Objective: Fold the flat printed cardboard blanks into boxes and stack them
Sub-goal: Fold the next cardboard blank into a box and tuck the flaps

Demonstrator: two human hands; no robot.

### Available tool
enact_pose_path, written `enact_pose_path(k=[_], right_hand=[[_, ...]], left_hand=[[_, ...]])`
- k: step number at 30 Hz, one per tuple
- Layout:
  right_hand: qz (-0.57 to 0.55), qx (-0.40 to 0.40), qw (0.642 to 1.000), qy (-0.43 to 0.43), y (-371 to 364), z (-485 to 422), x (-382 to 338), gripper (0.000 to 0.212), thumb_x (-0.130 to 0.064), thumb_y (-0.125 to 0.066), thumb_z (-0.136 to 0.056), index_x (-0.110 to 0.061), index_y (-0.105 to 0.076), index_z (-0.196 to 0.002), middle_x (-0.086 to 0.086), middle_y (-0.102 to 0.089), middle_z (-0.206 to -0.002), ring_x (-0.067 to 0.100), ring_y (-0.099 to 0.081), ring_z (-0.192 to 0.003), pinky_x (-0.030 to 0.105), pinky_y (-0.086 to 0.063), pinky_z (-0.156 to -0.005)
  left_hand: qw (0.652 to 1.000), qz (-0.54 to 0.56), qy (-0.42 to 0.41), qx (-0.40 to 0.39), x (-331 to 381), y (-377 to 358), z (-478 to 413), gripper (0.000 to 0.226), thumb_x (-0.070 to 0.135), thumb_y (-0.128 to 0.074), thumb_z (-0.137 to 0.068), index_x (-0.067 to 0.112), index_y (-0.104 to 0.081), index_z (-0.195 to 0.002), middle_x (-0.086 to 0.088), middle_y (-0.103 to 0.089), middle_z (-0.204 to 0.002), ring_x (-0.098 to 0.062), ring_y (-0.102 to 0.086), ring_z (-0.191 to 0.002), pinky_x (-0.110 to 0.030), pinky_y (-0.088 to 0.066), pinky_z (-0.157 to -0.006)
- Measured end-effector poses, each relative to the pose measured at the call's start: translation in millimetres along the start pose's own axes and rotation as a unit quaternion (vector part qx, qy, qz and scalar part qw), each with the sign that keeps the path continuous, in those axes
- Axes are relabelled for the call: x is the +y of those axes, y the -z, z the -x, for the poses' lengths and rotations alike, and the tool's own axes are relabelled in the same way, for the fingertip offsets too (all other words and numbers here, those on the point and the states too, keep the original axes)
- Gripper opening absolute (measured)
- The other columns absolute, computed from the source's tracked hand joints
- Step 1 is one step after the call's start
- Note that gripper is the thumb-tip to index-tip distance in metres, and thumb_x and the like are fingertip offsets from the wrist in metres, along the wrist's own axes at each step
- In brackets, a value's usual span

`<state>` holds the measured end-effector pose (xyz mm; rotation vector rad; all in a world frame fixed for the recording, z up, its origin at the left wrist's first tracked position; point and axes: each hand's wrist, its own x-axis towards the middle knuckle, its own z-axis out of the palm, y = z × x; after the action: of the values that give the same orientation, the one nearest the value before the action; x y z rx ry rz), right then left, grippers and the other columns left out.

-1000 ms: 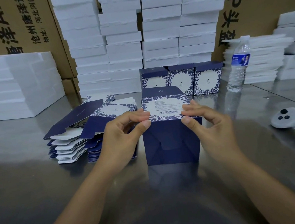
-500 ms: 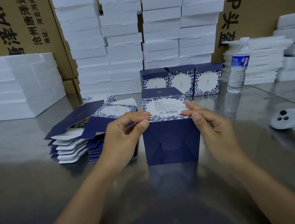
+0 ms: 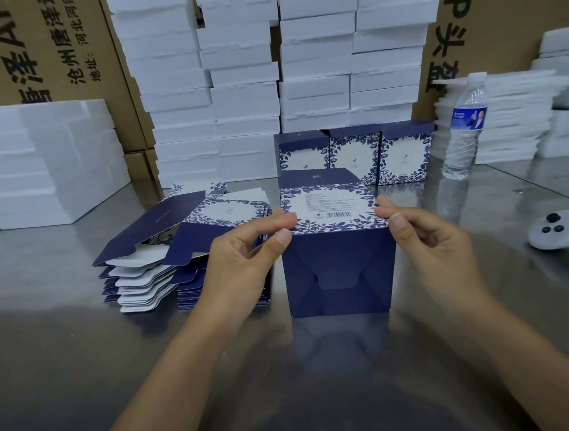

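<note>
Three navy floral cardboard boxes (image 3: 355,156) are finished far; a fourth box (image 3: 339,269) is pinched by left hand (image 3: 242,263) and right hand (image 3: 434,250); flat printed blanks (image 3: 144,279) are piled left.

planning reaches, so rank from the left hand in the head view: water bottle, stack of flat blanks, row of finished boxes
1. stack of flat blanks, just left of the left hand pinching the open box
2. row of finished boxes, farther back
3. water bottle, back right

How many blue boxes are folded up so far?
4. Three stand at the back: left box, middle box, right box. The fourth box is in front, pinched by the left hand and right hand. Others may hide behind.
</note>
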<state>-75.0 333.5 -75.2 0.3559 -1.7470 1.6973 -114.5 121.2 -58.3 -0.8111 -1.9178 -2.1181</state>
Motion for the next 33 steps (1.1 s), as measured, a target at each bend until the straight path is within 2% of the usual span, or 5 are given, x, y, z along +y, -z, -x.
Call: enact_pose_path(k=[6,14,21,29,33], right_hand=[[0.122,-0.056,0.991,-0.009,0,6,7,0.036,-0.053,-0.07,-0.072,-0.053,-0.054,-0.105,-0.023,-0.045,-0.138,-0.002,-0.045,-0.126,0.027,-0.04,-0.103],[0.186,-0.078,0.979,0.022,-3,10,11,0.065,-0.035,-0.078,-0.069,-0.058,-0.033,-0.111,-0.037,-0.049,-0.115,-0.001,-0.056,-0.106,0.031,-0.052,-0.088],[0.245,0.012,0.965,0.092,-14,11,7,0.059,-0.04,-0.072,-0.068,-0.056,-0.032,-0.108,-0.046,-0.042,-0.111,-0.019,-0.045,-0.101,-0.002,-0.033,-0.08],[0.221,-0.028,0.973,0.059,-14,12,2,0.062,-0.047,-0.075,-0.067,-0.059,-0.034,-0.112,-0.04,-0.047,-0.113,-0.001,-0.057,-0.1,0.035,-0.052,-0.087],[0.238,-0.017,0.969,0.068,-14,13,-1,0.059,-0.058,-0.067,-0.065,-0.061,-0.033,-0.112,-0.044,-0.044,-0.113,-0.008,-0.053,-0.101,0.015,-0.046,-0.085]], left_hand=[[0.998,-0.058,-0.029,0.019,-7,-5,5,0.029,0.02,-0.066,-0.084,0.04,-0.064,-0.105,0.019,-0.062,-0.123,0.009,-0.05,-0.119,-0.01,-0.041,-0.093],[0.986,-0.157,-0.003,-0.054,-20,-19,17,0.073,0.025,-0.064,-0.088,0.062,-0.019,-0.132,0.054,-0.023,-0.133,0.022,-0.024,-0.129,-0.007,-0.033,-0.1],[0.96,-0.274,-0.034,0.043,-17,-29,22,0.065,0.039,-0.061,-0.086,0.058,-0.022,-0.134,0.003,-0.059,-0.126,-0.016,-0.056,-0.11,-0.004,-0.039,-0.083],[0.975,-0.224,0.002,0.002,-10,-22,17,0.072,0.065,-0.05,-0.07,0.068,-0.013,-0.131,0.038,-0.038,-0.137,0.011,-0.037,-0.128,-0.014,-0.036,-0.103],[0.976,-0.219,-0.001,0.003,-9,-19,16,0.068,0.061,-0.053,-0.074,0.067,-0.017,-0.132,0.056,-0.032,-0.123,0.028,-0.03,-0.119,0.005,-0.028,-0.092]])
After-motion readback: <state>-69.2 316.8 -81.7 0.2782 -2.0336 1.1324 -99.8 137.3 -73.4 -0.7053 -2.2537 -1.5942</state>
